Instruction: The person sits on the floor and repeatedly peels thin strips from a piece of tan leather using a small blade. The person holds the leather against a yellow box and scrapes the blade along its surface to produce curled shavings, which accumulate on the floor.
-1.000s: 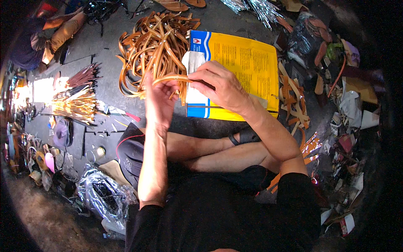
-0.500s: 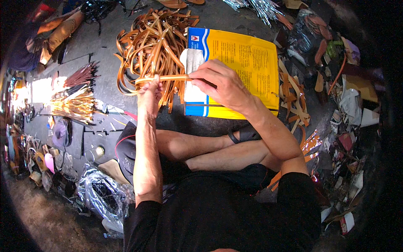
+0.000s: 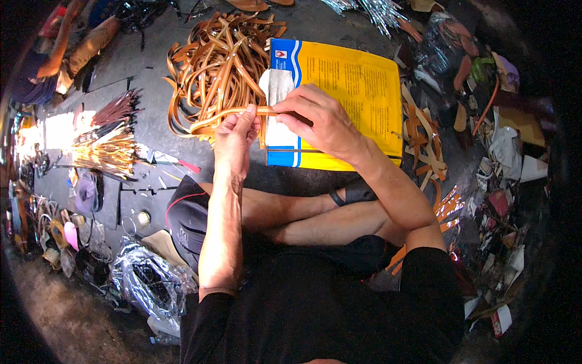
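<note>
A tan leather-like strip [image 3: 221, 116] runs from the heap to my two hands. My left hand [image 3: 238, 136] pinches it between thumb and fingers, just left of the sheet's blue edge. Close by on the right, my right hand [image 3: 318, 121] grips the strip's end with its fingertips, above the white patch on the yellow sheet. The exact end is hidden under those fingers. Behind my left hand lies a tangled heap of similar brown strips [image 3: 218, 60]. The flat yellow and blue printed sheet [image 3: 351, 79] lies under my right hand and wrist.
Bundles of cut strips [image 3: 106, 148] lie on the dark floor at the left. A clear plastic bag [image 3: 148, 282] sits at the lower left. Loose tan strips [image 3: 424, 139] and scraps [image 3: 503, 200] spread along the right. Another person's arm [image 3: 60, 45] shows at the upper left.
My left hand has slid right along the strip, closer to my right hand. My right hand has stayed almost in place. At the upper left, the other person's arm has shifted.
</note>
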`<action>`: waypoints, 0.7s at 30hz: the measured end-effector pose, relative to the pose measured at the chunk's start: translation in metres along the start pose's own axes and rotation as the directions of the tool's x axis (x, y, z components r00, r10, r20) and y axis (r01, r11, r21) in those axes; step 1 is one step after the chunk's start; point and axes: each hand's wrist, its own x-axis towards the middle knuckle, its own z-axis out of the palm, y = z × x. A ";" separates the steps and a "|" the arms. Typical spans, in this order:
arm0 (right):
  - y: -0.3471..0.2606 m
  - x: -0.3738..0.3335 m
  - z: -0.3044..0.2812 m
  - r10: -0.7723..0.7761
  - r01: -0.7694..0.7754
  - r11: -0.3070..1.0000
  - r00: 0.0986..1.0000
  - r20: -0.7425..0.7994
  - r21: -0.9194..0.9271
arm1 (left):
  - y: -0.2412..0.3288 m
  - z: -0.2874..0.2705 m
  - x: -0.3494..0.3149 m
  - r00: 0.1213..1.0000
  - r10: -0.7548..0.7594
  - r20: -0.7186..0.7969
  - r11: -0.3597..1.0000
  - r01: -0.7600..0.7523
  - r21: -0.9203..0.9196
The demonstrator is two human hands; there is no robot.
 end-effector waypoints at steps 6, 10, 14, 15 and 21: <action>0.002 0.000 -0.003 -0.009 0.010 1.000 1.000 0.005 -0.016 | -0.001 -0.034 0.015 1.000 -0.025 -0.016 1.000 0.025 0.017; 0.003 0.005 0.000 -0.011 0.011 1.000 1.000 0.011 -0.001 | 0.004 -0.039 0.021 1.000 0.004 -0.022 1.000 -0.004 0.008; 0.005 -0.003 -0.004 0.023 -0.023 0.998 1.000 0.011 -0.052 | 0.008 -0.035 0.020 0.998 0.005 -0.070 0.998 0.000 0.066; 0.005 0.001 -0.003 -0.008 0.009 0.999 1.000 0.012 -0.047 | 0.008 -0.031 0.019 0.994 0.022 -0.106 0.998 -0.015 0.069; 0.009 0.001 -0.001 -0.031 0.030 0.997 1.000 0.000 -0.064 | 0.004 -0.057 0.034 0.999 0.037 -0.025 0.998 -0.036 0.058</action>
